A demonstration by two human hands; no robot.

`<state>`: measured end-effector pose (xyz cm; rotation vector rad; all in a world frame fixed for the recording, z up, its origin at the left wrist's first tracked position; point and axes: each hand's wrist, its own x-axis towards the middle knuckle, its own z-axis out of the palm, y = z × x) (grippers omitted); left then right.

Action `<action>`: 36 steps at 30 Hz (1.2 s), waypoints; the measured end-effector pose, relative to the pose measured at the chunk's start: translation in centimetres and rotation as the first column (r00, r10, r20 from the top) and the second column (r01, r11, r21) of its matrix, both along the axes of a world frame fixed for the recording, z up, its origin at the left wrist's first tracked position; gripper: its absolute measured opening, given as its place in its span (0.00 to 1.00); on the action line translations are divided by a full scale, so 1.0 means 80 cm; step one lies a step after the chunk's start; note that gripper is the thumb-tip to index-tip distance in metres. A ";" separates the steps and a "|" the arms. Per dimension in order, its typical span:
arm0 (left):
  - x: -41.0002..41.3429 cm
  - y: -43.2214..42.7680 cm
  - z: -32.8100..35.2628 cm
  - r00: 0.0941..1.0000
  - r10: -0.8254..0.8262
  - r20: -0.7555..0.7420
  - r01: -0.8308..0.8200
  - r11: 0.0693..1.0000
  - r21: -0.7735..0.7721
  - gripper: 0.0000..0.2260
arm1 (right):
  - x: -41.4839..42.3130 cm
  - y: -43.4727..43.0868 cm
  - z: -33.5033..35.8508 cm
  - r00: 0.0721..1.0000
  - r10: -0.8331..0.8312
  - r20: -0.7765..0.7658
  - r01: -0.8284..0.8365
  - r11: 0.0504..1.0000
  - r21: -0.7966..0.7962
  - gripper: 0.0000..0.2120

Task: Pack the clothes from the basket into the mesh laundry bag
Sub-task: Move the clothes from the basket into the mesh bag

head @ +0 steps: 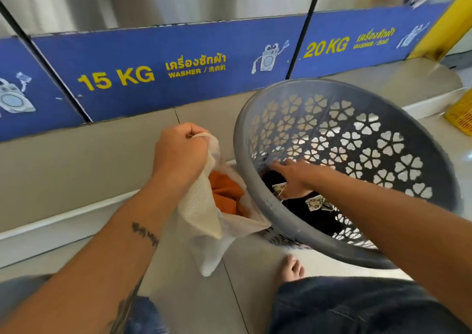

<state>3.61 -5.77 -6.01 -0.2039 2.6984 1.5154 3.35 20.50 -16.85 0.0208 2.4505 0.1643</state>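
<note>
Before a row of blue-panelled washers (158, 63), a white mesh laundry bag (204, 213) is held up by its rim in the clenched left hand (180, 152), orange cloth (226, 193) already inside, right hand (293, 178) — fingers curled — reaching onto dark clothes (306, 213) in the grey basket (383, 254) just beside the bag.

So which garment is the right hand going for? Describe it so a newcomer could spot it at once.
Find the grey basket with flower-shaped holes, tilted in front of the 20 KG washer. At its bottom, under the right hand, lies a black garment with pale patterned patches, unlike the orange cloth in the bag.
</note>
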 end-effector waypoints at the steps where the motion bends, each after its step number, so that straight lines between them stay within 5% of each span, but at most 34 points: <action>1: -0.003 0.003 -0.005 1.000 -0.014 0.007 0.014 1.000 -0.012 0.10 | -0.009 0.001 -0.014 1.000 0.002 0.026 -0.003 1.000 0.011 0.51; 7: -0.022 0.015 -0.026 0.989 -0.148 0.015 0.149 0.987 -0.068 0.10 | -0.051 0.002 -0.085 0.980 -0.038 0.198 0.028 0.998 0.051 0.55; 11: -0.031 0.009 -0.030 0.975 -0.221 0.011 0.222 0.971 -0.087 0.09 | -0.045 0.006 -0.139 0.955 -0.047 0.293 0.029 0.997 0.067 0.48; 16: -0.037 -0.003 -0.034 0.975 -0.220 0.014 0.220 0.970 -0.103 0.07 | -0.030 -0.002 -0.139 0.981 0.163 0.106 -0.184 0.956 0.229 0.27; 25: -0.034 -0.026 -0.009 0.990 -0.074 0.121 0.089 0.988 -0.127 0.08 | -0.008 -0.008 -0.033 0.966 0.246 -0.076 -0.239 0.966 0.094 0.26; 30: -0.020 -0.039 0.039 0.999 -0.016 0.035 0.016 1.000 -0.010 0.06 | 0.032 -0.018 0.071 0.926 -0.043 -0.375 -0.058 0.966 -0.253 0.12; 36: 0.017 -0.057 0.092 0.997 0.076 -0.022 -0.071 0.985 0.154 0.05 | 0.072 -0.047 0.188 0.682 -0.401 -0.612 0.002 0.837 -0.546 0.06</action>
